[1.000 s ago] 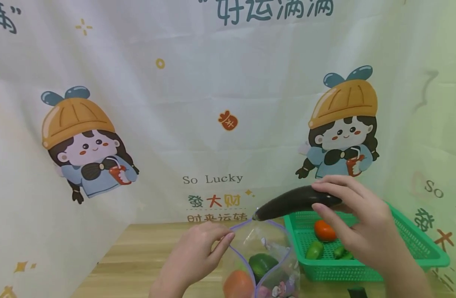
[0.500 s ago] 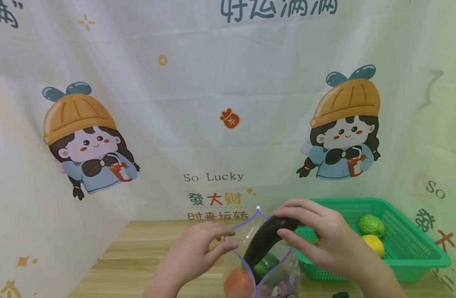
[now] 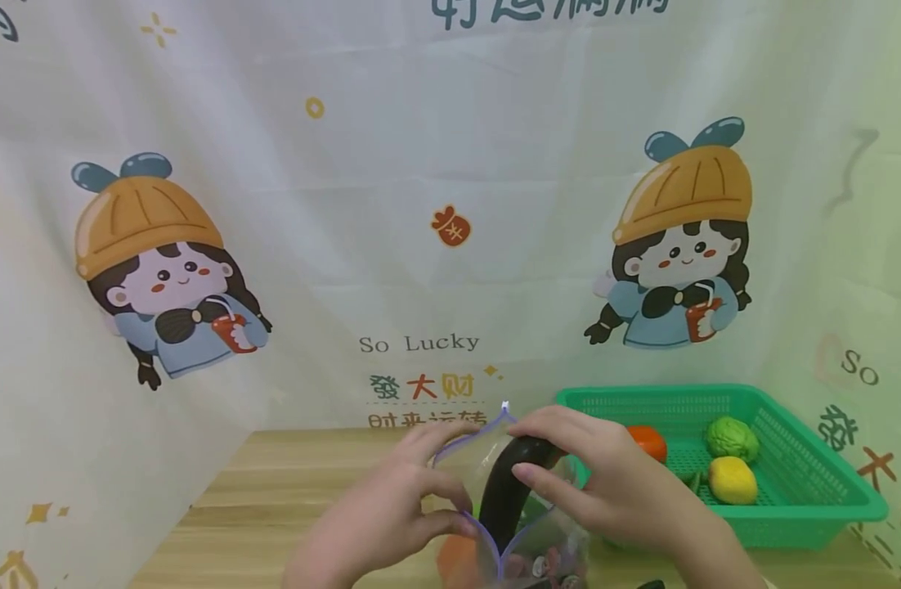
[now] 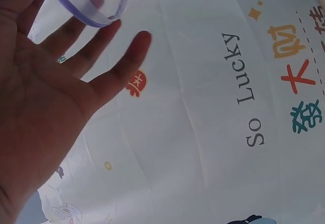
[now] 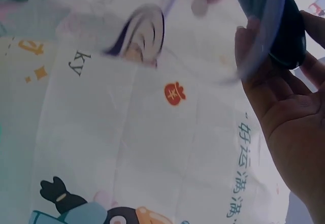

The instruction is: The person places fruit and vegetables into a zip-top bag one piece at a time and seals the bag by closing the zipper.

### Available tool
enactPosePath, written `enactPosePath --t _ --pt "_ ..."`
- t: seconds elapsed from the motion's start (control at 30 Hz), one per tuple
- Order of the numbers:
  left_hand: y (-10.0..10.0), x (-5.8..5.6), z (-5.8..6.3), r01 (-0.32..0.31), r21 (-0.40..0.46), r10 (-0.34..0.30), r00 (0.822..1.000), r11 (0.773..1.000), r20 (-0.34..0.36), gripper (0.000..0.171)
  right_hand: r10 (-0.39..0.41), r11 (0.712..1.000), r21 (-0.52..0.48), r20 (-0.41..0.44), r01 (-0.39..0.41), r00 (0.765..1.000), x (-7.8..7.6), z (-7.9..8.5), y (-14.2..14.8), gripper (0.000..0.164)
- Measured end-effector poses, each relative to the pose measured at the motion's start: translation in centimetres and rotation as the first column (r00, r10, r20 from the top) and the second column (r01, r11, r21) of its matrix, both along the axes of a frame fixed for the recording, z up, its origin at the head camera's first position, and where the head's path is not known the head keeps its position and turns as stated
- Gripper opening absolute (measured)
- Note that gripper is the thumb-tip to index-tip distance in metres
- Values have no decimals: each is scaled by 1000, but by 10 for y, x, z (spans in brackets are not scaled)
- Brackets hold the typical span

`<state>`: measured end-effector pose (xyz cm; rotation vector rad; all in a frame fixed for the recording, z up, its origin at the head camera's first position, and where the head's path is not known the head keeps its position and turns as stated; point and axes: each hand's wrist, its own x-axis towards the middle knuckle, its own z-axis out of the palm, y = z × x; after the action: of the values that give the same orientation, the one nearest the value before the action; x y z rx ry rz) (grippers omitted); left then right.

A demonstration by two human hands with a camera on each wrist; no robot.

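A clear zip bag (image 3: 568, 536) with a purple-edged mouth stands in the lower middle of the head view, its mouth spread. At its near left edge, my left hand (image 3: 392, 503) pinches the rim between thumb and forefinger, the other fingers reaching along the far rim. My right hand (image 3: 616, 483) grips the upper end of a dark eggplant (image 3: 500, 495), whose lower part slants down inside the bag. An orange round item (image 3: 458, 563) shows through the bag's left side. A green vegetable in the bag is mostly hidden behind the eggplant.
Right of the bag sits a green basket (image 3: 723, 533). It holds a red tomato (image 3: 647, 444), a green cabbage (image 3: 733, 439), a yellow lemon (image 3: 733, 480) and green peppers. A small dark object (image 3: 651, 584) lies at the bottom edge. A printed curtain backs the wooden table (image 3: 222, 507).
My right hand has moved left and down from above the basket, turning the eggplant from nearly level to steep and lowering it into the bag. My left hand stays at the rim.
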<state>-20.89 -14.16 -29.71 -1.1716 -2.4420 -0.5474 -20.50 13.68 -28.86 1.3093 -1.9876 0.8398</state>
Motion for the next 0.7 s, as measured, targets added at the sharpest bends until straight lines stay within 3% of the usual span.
enactPosePath --t 0.1,0.23,0.33,0.5,0.7 --pt "-1 0 1 68 41 -63 993 997 -103 14 40 998 43 78 -44 996 -1 -3 -7 40" --pt "-1 0 1 119 74 -103 978 990 -184 13 28 992 113 193 -50 981 -1 -7 -15 39" --pt "0 0 1 129 80 -111 973 988 -203 12 -4 989 145 262 -36 965 0 -10 -19 35" --pt "-1 1 1 131 93 -108 970 987 -219 11 -5 989 140 305 -40 952 -3 -13 -25 24" --pt "0 -1 1 158 115 -126 960 981 -251 10 -5 977 196 394 -79 919 -11 -17 -31 26"
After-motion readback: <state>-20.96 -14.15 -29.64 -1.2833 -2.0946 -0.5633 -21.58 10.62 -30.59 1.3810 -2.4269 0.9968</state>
